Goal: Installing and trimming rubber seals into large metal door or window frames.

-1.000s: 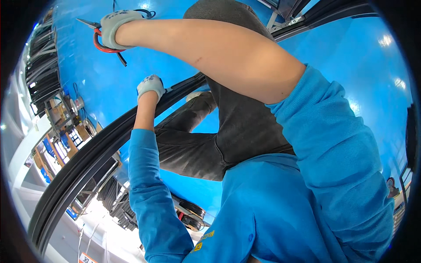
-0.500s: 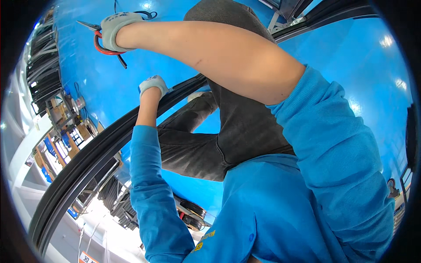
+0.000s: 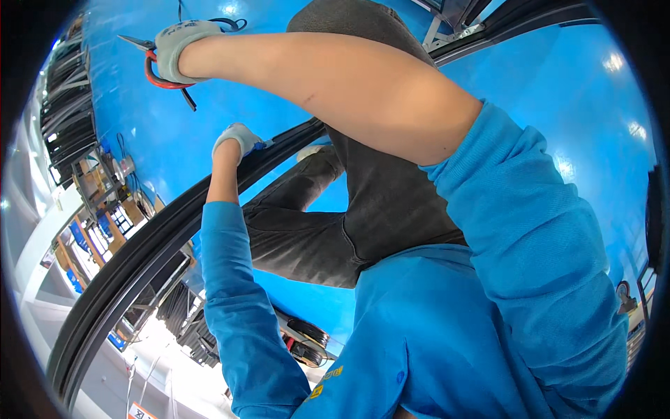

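My right hand [image 3: 183, 52], in a light grey knit glove, reaches across to the far left and is closed on red-handled scissors [image 3: 149, 68]. The pointed metal blades stick out to the left. A short black strip end [image 3: 190, 100] hangs below this hand, and a thin black loop [image 3: 234, 25] shows on its other side; whether they are one piece I cannot tell. My left hand [image 3: 238, 139], gloved too, is closed at the edge of a long black frame bar [image 3: 164, 213]. Its blue-coated fingertips touch the bar; the other fingers are partly hidden.
The bar curves from the lower left up to my dark-trousered legs [image 3: 300, 244] over a glossy blue floor [image 3: 160, 133]. Another dark frame bar [image 3: 516, 36] lies at the upper right. Racks of dark profiles [image 3: 68, 122] and shelves with boxes [image 3: 105, 202] stand at the left.
My left hand has shifted slightly left and turned, so its blue fingertips now show on the bar. My right hand, with the scissors, has moved a little left.
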`<state>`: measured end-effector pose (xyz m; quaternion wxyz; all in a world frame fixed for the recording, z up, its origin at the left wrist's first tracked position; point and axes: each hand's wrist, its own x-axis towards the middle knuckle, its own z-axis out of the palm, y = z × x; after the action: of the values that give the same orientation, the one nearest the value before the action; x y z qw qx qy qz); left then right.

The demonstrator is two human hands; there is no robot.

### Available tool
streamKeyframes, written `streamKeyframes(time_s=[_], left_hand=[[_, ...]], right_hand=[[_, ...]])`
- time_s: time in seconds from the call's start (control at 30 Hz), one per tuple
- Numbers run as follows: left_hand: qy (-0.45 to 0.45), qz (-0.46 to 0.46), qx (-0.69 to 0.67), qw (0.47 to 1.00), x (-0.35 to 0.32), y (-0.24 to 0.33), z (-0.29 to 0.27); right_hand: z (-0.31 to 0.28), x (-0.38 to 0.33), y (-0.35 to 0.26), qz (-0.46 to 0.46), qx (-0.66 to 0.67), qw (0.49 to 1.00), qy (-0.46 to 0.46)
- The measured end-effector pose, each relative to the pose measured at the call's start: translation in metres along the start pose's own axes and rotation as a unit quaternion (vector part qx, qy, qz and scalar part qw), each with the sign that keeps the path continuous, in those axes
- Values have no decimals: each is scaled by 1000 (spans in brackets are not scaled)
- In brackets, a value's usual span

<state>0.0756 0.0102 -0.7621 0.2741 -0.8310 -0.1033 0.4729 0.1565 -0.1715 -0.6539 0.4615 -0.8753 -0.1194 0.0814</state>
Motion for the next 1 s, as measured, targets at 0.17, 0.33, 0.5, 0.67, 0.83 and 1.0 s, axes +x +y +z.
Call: streamKeyframes(time_s=[0.17, 0.33, 0.5, 0.67, 0.83, 1.0], left_hand=[[-14, 3, 27, 1000, 37, -8, 15], [-3, 27, 79, 996, 21, 3, 5], [-15, 28, 142, 989, -21, 25, -11], [-68, 5, 131, 989, -5, 11, -8], [-118, -52, 36, 991, 38, -8, 9], [-108, -74, -19, 991, 35, -19, 13]], right_hand=[[9, 7, -1, 11, -2, 1000, 7], [8, 7, 0, 36, 23, 999, 3], [-2, -1, 4, 14, 11, 1000, -3], [-11, -3, 5, 11, 20, 1000, 8], [-5, -2, 2, 36, 26, 999, 23], [22, 24, 6, 33, 23, 997, 63]])
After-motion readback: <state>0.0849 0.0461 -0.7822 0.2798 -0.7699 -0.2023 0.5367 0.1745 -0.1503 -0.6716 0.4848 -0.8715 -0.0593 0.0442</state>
